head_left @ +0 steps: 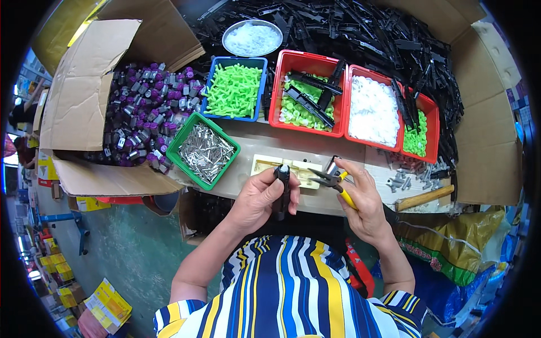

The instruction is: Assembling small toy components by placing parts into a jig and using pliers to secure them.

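My left hand (256, 201) is closed around a long black plastic piece (280, 194), held upright with a pale tip at its top end. In my right hand (365, 204) is a pair of pliers (346, 197) with yellow handles, its dark jaws pointing left toward the black piece but apart from it. A small dark, shiny piece shows by my right thumb and forefinger; its kind is too small to tell. Just beyond both hands, a cream-coloured moulded block (262, 160) with hollows lies on the bench (248, 135), partly hidden by my left fingers.
A green bin (174, 153) holds metal pins; a blue bin (207, 107) holds green plastic pieces. Red bins (273, 107) hold green and white parts. Purple-and-grey parts (141, 107) fill a carton at left. Black parts (360, 34) pile behind. A wooden handle (424, 198) lies right.
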Motion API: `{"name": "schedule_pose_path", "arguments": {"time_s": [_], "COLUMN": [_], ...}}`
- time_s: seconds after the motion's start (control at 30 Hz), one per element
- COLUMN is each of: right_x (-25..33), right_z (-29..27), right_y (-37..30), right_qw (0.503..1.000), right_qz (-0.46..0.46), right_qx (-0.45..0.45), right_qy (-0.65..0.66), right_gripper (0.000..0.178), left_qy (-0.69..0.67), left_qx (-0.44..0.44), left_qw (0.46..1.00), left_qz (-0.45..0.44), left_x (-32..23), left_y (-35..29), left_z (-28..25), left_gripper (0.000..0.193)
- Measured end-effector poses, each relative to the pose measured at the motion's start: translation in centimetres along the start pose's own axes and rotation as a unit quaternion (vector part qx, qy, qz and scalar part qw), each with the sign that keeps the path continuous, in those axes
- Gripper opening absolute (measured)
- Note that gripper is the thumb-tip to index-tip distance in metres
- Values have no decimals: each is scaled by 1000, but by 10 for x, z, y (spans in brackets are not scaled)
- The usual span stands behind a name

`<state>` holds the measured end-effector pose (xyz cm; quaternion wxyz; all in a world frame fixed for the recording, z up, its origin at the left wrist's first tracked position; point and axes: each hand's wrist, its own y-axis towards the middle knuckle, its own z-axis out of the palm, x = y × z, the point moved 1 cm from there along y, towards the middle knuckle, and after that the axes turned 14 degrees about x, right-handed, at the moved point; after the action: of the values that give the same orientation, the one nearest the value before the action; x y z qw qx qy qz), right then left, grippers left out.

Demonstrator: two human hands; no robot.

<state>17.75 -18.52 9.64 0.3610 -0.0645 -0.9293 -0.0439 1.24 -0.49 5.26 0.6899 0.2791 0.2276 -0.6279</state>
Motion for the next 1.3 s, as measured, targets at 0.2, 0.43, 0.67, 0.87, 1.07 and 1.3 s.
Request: {"name": "schedule_pose_path", "arguments": {"time_s": [0.2, 0.43, 0.67, 0.87, 1.07, 1.3], "right_x": [22, 23, 21, 19, 23, 22], "right_z": [3, 4, 1, 9, 8, -6], "right_y": [8, 3, -1, -3, -2, -4], "right_qw": [993, 974, 988, 987, 984, 984], "right_qz": [42, 73, 16, -28, -32, -30], "right_qx": [43, 94, 68, 61, 42, 42], "right_qy": [-102, -192, -136, -143, -169, -170], "right_gripper": [35, 55, 41, 34, 38, 43], "left_qy": [117, 312, 388, 373, 374, 219], "left_qx": [-66, -61, -36, -24, -31, 16], "left_qw": [991, 948, 920, 927, 925, 976], "left_qz": [3, 32, 48, 28, 64, 5], "left_x": [6, 3, -5, -7, -8, -4], "left_y": [-2, -6, 3, -3, -1, -10], "left_z": [6, 6, 15, 21, 23, 7], "left_gripper": [38, 33, 39, 41, 39, 43]}}
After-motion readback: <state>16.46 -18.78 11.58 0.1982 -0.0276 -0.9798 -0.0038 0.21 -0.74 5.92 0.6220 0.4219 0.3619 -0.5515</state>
